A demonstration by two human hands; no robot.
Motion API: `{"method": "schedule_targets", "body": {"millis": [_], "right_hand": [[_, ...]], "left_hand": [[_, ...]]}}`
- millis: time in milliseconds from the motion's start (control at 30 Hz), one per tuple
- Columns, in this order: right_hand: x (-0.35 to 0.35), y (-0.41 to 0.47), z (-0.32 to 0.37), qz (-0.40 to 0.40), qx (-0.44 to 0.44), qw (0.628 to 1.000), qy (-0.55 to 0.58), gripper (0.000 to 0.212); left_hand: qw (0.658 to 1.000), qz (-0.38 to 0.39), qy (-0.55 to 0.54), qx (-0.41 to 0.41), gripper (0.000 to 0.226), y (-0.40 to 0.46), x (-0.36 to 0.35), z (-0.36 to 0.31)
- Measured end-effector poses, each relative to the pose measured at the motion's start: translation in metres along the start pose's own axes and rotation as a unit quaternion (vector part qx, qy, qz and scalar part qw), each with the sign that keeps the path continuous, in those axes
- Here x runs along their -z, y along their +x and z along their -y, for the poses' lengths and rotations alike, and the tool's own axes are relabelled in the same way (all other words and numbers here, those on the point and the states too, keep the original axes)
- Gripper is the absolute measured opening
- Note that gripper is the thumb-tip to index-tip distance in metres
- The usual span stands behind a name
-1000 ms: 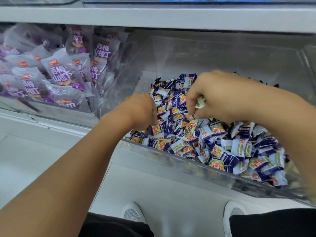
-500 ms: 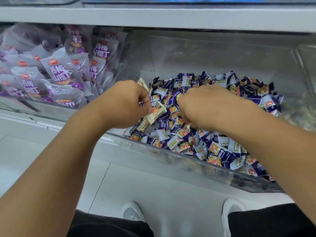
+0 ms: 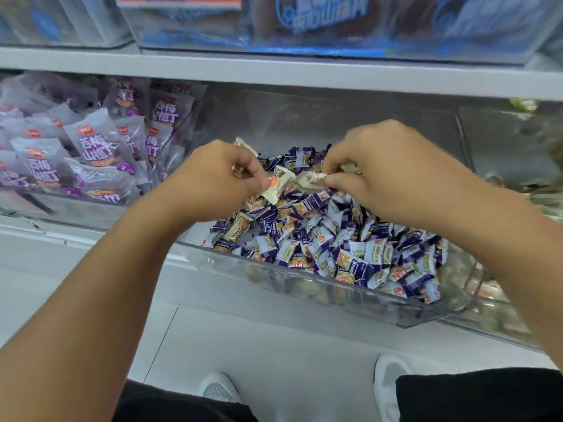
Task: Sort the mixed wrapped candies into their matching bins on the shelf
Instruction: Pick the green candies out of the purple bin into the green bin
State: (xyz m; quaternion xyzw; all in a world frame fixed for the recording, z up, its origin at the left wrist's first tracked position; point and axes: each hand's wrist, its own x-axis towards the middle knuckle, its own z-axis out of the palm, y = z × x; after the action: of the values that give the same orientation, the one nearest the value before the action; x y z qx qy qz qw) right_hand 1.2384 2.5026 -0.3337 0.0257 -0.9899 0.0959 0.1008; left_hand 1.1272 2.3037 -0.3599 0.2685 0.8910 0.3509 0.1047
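Observation:
A clear plastic bin (image 3: 304, 287) on the shelf holds a heap of small purple-and-white wrapped candies (image 3: 350, 254). Above the back of the heap, my left hand (image 3: 213, 181) grips several cream-coloured wrapped candies (image 3: 275, 190) that stick out past its fingers. My right hand (image 3: 393, 175) pinches another cream-wrapped candy (image 3: 310, 179) between thumb and fingers, right beside the left hand's bundle. A few more cream candies (image 3: 239, 228) lie at the heap's left edge.
The bin to the left holds larger purple-labelled packets (image 3: 91, 153). A clear bin on the right (image 3: 518, 166) holds pale green-wrapped sweets. The upper shelf carries bins with blue packs (image 3: 320, 19). My white shoes (image 3: 219, 388) stand on the pale floor below.
Both hands have risen off the heap and come together. The left hand now holds more cream candies, and the right hand has picked one up and brought it toward the left.

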Motion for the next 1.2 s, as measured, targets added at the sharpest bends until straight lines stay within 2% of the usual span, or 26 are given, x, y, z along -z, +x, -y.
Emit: {"method": "schedule_targets", "body": {"millis": [67,133,233,333,433,567,767,900,1000,1100,1200], "right_hand": [[0.017,-0.015,-0.004,0.002,-0.05,0.997,0.06,0.015],[0.036,-0.035,-0.012,0.05,-0.122,0.974,0.184,0.019],[0.064,-0.069,-0.029,0.104,-0.234,0.883,0.393,0.019],[0.076,-0.094,-0.056,0.102,-0.31,0.832,0.45,0.012],[0.079,-0.11,-0.081,0.117,-0.369,0.802,0.456,0.002],[0.077,-0.129,-0.112,0.074,-0.423,0.783,0.45,0.018],[0.077,-0.151,-0.144,0.015,-0.451,0.752,0.48,0.018],[0.075,-0.161,-0.161,0.009,-0.45,0.759,0.471,0.01],[0.074,-0.163,-0.173,-0.024,-0.446,0.766,0.462,0.015],[0.074,-0.164,-0.185,-0.046,-0.44,0.776,0.448,0.024],[0.074,-0.166,-0.193,-0.048,-0.425,0.778,0.46,0.024]], "left_hand": [[0.996,-0.005,-0.09,0.011,0.012,-0.003,-0.005,-0.009],[0.988,0.007,-0.155,0.007,0.011,-0.009,-0.012,-0.021],[0.975,0.032,-0.219,-0.015,0.012,-0.018,-0.026,-0.049],[0.968,0.049,-0.245,-0.034,0.013,-0.025,-0.046,-0.081],[0.971,0.065,-0.223,-0.063,0.013,-0.03,-0.068,-0.111],[0.973,0.064,-0.188,-0.119,0.013,-0.025,-0.094,-0.146],[0.978,0.061,-0.123,-0.161,0.013,-0.008,-0.132,-0.178],[0.974,0.049,-0.091,-0.199,0.012,0.003,-0.151,-0.193],[0.972,0.062,-0.1,-0.204,0.002,0.008,-0.16,-0.199],[0.966,0.105,-0.048,-0.231,0.035,0.011,-0.167,-0.204],[0.952,0.168,-0.091,-0.239,0.06,0.013,-0.172,-0.208]]}}
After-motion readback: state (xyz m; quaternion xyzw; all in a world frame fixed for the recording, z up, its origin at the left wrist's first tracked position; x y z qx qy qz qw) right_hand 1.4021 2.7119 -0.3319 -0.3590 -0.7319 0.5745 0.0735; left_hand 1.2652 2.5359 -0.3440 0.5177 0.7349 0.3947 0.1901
